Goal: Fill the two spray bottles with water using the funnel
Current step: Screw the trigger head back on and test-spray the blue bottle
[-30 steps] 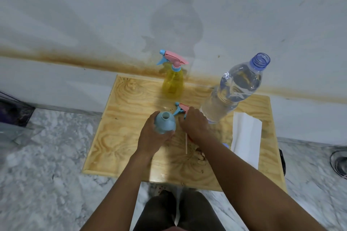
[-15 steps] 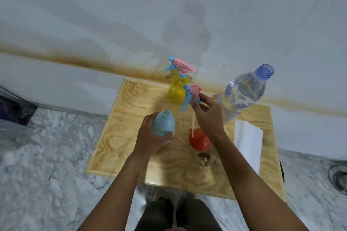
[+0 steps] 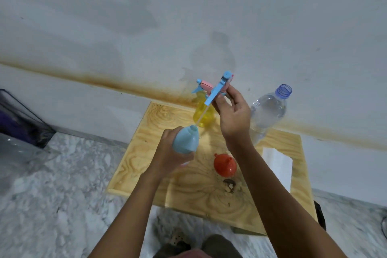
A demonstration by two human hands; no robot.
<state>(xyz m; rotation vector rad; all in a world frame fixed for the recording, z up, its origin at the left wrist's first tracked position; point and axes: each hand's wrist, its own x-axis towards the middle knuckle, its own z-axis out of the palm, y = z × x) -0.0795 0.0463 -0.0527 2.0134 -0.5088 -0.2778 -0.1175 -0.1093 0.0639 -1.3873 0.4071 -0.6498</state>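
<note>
My left hand (image 3: 167,153) grips the blue spray bottle (image 3: 186,140), lifted off the table and tilted, its neck open. Above it my right hand (image 3: 232,115) pinches the blue and pink spray head (image 3: 219,88); its thin dip tube (image 3: 202,117) slants down to the blue bottle's mouth. The yellow spray bottle (image 3: 204,115) stands at the table's back edge with its own trigger head on. An orange funnel (image 3: 225,164) lies on the table between my forearms. The clear water bottle (image 3: 267,113), uncapped, stands at the back right.
The small plywood table (image 3: 291,195) stands against a white wall with a rusty stain line. A folded white tissue (image 3: 276,165) lies on the right side. A dark knot (image 3: 229,184) marks the wood. Marble floor surrounds the table; a dark bin (image 3: 21,119) is at the left.
My right hand picked the spray head up from the table and raised it high, its tube tip now at the blue bottle's mouth. My left hand lifted and tilted the blue bottle.
</note>
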